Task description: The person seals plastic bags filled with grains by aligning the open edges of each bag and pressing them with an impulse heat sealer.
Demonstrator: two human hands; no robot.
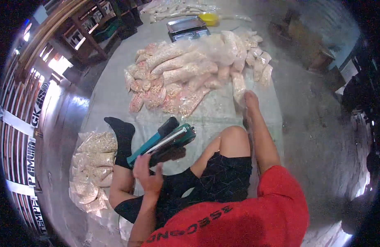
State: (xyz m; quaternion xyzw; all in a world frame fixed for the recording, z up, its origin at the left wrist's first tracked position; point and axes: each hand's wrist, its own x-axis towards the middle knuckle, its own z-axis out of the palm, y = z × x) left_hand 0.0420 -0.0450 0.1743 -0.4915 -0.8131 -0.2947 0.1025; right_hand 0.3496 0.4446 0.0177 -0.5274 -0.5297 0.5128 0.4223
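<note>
My left hand (149, 175) has its fingers apart and holds nothing. It is beside the near end of a teal and black hand-held bag sealer (163, 142), which lies tilted by my legs; I cannot tell whether the fingertips touch it. My right hand (251, 101) reaches forward, its fingers closed at the near end of a long clear plastic bag of pale, grainy contents (238, 87). That bag lies at the right side of a large pile of similar filled bags (177, 70).
Flat filled bags (93, 164) lie on the left beside my leg. Behind the pile are a digital scale (187, 29), a yellow bowl (208, 19) and more filled bags (181, 9). A pale sheet (223, 111) covers the floor. Wooden racks (87, 37) stand at left.
</note>
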